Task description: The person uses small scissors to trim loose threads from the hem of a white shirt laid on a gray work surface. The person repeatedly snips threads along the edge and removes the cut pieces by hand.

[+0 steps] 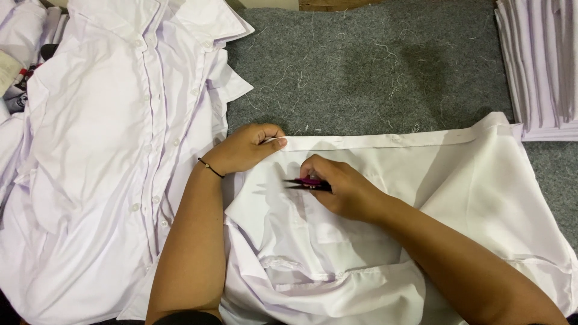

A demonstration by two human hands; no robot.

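Observation:
A white shirt (457,198) lies spread on the grey felt table (385,66) in front of me. My left hand (244,147) pinches the left end of its long folded edge, a thin black band at the wrist. My right hand (337,186) rests on the cloth and holds small thread snips with a pink-purple grip (307,182), their dark blades pointing left over the fabric.
A heap of white buttoned shirts (108,150) covers the left side. A neat stack of folded white cloth (542,66) sits at the far right. Loose thread scraps (289,78) litter the grey felt.

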